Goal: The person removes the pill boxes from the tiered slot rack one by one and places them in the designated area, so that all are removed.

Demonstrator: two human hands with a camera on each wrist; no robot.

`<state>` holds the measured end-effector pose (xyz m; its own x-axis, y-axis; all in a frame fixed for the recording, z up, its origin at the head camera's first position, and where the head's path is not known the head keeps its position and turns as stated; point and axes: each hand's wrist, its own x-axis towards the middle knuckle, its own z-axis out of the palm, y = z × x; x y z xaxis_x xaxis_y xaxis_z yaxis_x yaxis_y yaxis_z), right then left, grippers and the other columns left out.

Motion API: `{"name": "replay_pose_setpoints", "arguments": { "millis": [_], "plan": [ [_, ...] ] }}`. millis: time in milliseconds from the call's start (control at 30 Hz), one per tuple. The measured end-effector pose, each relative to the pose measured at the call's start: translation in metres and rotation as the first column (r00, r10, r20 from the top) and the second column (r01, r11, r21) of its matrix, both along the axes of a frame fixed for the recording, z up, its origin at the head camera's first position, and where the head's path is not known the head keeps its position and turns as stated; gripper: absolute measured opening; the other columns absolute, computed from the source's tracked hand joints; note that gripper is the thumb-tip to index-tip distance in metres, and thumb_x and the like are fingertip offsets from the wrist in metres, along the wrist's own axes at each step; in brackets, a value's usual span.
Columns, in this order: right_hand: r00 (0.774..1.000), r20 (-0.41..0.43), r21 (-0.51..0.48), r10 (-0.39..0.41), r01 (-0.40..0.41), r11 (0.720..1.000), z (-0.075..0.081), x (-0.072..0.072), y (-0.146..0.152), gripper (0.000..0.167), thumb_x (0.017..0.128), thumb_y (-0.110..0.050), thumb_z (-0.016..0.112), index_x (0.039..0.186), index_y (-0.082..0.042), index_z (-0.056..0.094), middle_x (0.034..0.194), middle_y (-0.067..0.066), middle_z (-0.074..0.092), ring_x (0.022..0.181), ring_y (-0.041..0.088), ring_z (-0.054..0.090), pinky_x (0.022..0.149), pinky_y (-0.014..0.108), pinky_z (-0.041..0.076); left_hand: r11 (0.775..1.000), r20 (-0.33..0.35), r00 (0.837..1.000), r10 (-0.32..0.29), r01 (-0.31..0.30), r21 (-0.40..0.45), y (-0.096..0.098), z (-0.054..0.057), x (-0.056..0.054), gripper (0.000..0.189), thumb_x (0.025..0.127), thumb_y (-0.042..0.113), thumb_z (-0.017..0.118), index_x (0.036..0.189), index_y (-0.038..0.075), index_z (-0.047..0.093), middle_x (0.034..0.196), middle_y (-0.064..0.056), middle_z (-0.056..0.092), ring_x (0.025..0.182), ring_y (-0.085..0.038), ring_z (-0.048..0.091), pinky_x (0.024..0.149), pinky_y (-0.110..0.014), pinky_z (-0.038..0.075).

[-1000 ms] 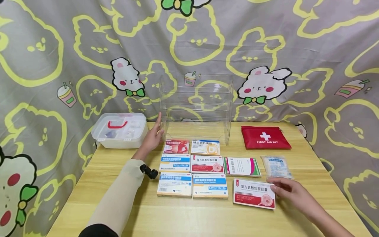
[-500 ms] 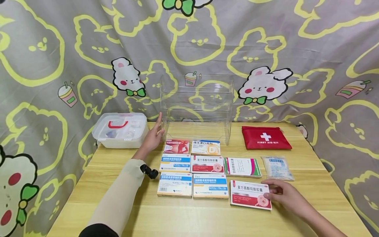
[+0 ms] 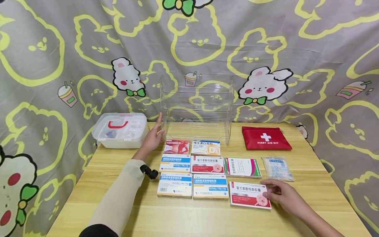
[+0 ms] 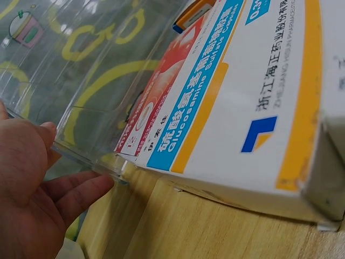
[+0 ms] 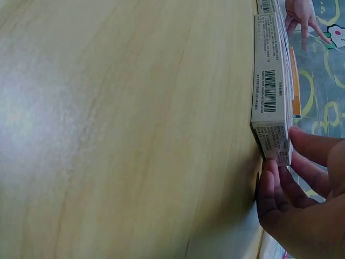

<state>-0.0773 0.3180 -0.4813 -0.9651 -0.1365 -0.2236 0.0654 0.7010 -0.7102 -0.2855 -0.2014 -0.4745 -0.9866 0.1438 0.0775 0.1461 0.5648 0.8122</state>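
Observation:
My right hand pinches the right end of a white and red medicine box, thumb on its top face near the edge. In the right wrist view the box's barcoded side shows low over the wood, fingertips curled at its end. My left hand rests with extended fingers against the left side of a clear tiered rack. The left wrist view shows these fingers at the rack's lower edge. Several medicine boxes lie in rows before the rack, among them a blue and white glucosamine box.
A clear lidded case with a red handle stands at the back left. On the right lie a red first aid pouch and a clear packet. A patterned curtain hangs behind the wooden table.
My right hand has moved left with the white and red box, bringing it close beside the front row and straighter. The left hand has stayed at the rack.

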Motion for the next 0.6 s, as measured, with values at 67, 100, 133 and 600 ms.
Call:
{"name": "replay_pose_setpoints", "arguments": {
  "millis": [67,100,133,600],
  "plan": [
    [0.998,-0.06,0.02,0.007,-0.006,1.0,0.001,0.002,0.0,0.04,0.09,-0.02,0.082,0.126,-0.006,0.071,0.103,0.003,0.068,0.089,0.014,0.062,0.071,0.022,0.054,1.0,-0.002,1.0,-0.003,0.003,-0.002,0.0,0.0,0.0,0.083,0.111,0.016,0.046,0.159,0.058,-0.007,0.168,-0.019,0.023,0.142,-0.045,0.046,0.082,-0.049,0.061],
    [0.995,-0.099,0.03,0.011,-0.008,1.0,0.001,0.003,0.0,0.04,0.089,-0.021,0.083,0.124,-0.007,0.072,0.105,0.003,0.07,0.091,0.012,0.063,0.073,0.022,0.055,1.0,-0.003,1.0,-0.003,0.003,-0.002,0.0,0.0,0.0,0.082,0.111,0.017,0.046,0.158,0.059,-0.007,0.168,-0.019,0.023,0.141,-0.045,0.046,0.082,-0.049,0.061],
    [0.991,-0.131,0.035,0.009,-0.004,0.999,0.002,0.004,-0.001,0.039,0.087,-0.021,0.084,0.123,-0.01,0.073,0.108,0.003,0.071,0.092,0.011,0.064,0.076,0.022,0.056,1.0,-0.004,1.0,-0.003,0.003,-0.006,0.0,0.0,0.0,0.082,0.112,0.018,0.046,0.158,0.059,-0.007,0.168,-0.02,0.024,0.141,-0.045,0.046,0.082,-0.049,0.061],
    [0.969,-0.206,0.125,0.139,-0.115,0.985,-0.003,0.023,-0.011,0.044,0.078,-0.04,0.089,0.12,-0.036,0.074,0.127,-0.013,0.065,0.116,0.008,0.055,0.097,0.021,0.05,1.0,0.002,1.0,-0.005,0.005,-0.001,0.0,0.0,0.0,0.079,0.112,0.023,0.046,0.159,0.058,-0.007,0.166,-0.023,0.027,0.139,-0.046,0.048,0.083,-0.049,0.061]
  ]
}}
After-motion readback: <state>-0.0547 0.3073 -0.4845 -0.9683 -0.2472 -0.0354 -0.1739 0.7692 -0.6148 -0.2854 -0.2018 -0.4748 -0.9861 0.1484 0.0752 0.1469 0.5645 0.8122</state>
